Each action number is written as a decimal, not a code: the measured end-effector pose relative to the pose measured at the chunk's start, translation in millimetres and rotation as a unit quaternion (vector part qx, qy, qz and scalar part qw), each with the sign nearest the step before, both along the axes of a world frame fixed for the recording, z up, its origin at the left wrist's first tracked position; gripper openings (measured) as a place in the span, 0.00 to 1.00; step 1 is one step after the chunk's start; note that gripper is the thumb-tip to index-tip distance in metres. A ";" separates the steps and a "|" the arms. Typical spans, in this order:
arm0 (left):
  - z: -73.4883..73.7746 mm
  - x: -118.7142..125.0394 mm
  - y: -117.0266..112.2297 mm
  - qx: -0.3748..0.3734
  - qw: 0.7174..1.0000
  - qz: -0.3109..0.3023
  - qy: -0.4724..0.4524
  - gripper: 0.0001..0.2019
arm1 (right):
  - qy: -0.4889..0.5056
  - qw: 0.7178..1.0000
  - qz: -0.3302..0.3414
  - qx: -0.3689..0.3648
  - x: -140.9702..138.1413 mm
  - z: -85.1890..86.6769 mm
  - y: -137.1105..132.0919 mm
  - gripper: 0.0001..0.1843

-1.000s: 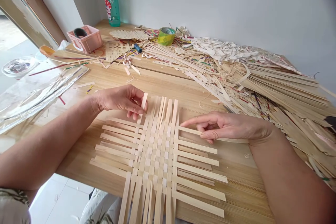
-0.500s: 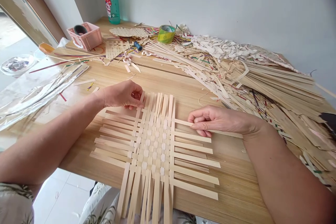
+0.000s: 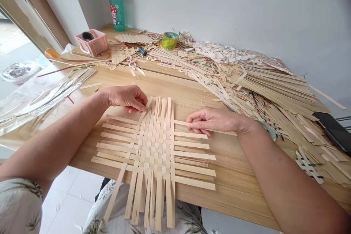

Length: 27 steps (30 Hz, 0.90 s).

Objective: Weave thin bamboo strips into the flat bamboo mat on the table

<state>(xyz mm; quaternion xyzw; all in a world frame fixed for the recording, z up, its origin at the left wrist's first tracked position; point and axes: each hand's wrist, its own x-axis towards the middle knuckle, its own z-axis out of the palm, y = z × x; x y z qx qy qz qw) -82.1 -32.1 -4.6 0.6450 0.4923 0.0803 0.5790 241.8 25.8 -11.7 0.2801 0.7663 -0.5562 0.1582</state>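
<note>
Head view: light, stiff, springy bamboo-strip weave (image 3: pixel 153 146) lies loose near the surface's (image 3: pixel 238 190) front edge; left hand (image 3: pixel 124 98) fingers curl at top strip ends, grip unclear; right hand (image 3: pixel 216 120) fingers pinch narrowly on a side strip (image 3: pixel 181 123); easiest held by strip ends.

My strip weave (image 3: pixel 153 146) — pale straw, checkered over-under; my sleeve (image 3: pixel 20 204) — white, green leaf print; water bottle (image 3: pixel 116 11) — teal, blue cap.

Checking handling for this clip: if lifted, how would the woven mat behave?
The woven mat would likely feel light and floppy, as it looks thin. Its outer strips stick out unbound, so they could probably slip loose if pushed.
</note>
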 end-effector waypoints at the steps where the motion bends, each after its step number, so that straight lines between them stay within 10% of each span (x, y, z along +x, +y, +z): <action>1: 1.4 0.1 -0.1 -0.006 1.000 0.001 0.003 0.10 | 0.002 1.000 0.003 -0.001 -0.9 -0.6 -1.2 0.23; 11: -3.4 -13.4 6.0 0.066 0.989 0.114 0.068 0.08 | 0.037 0.997 -0.072 0.014 5.0 -1.4 5.7 0.23; 18: 22.3 -32.3 5.0 0.417 0.842 0.283 0.193 0.12 | 0.062 0.980 -0.189 0.012 4.7 -3.1 9.0 0.22; 24: 24.7 -3.9 -13.3 0.329 0.892 0.137 0.279 0.10 | 0.061 0.969 -0.238 0.012 -2.5 -7.0 -3.1 0.23; 27: 9.0 19.0 -19.5 0.347 0.867 0.095 0.345 0.10 | 0.049 0.971 -0.234 0.022 -4.4 -10.6 -5.1 0.23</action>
